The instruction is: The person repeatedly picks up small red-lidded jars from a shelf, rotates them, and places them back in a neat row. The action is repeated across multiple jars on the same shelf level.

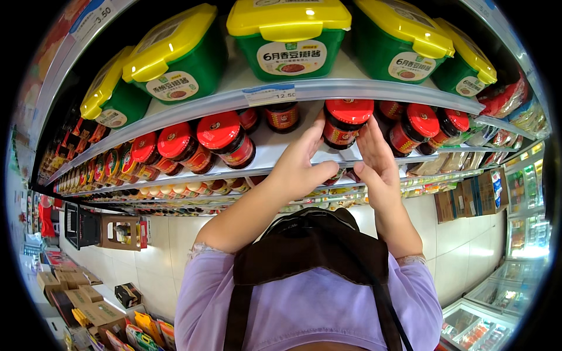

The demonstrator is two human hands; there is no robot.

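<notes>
A glass jar of dark sauce with a red lid (349, 110) is at the front of the second shelf (274, 151), between my two hands. My left hand (300, 164) has its fingers against the jar's left side, thumb pointing inward below it. On the opposite side, the fingers of my right hand (378, 160) lie along the jar, its thumb also turned inward. Whether the jar's base rests on the shelf is hard to tell. Similar jars stand to the left (226, 138) and right (415, 129), and another jar (282, 117) sits farther back.
Above my hands, the upper shelf edge (373, 90) carries green tubs with yellow lids (290, 44). Lower shelves hold more packed goods. Cardboard boxes (472, 197) stand on the floor at right, near glass-fronted coolers (527, 206). A black basket (81, 226) is at left.
</notes>
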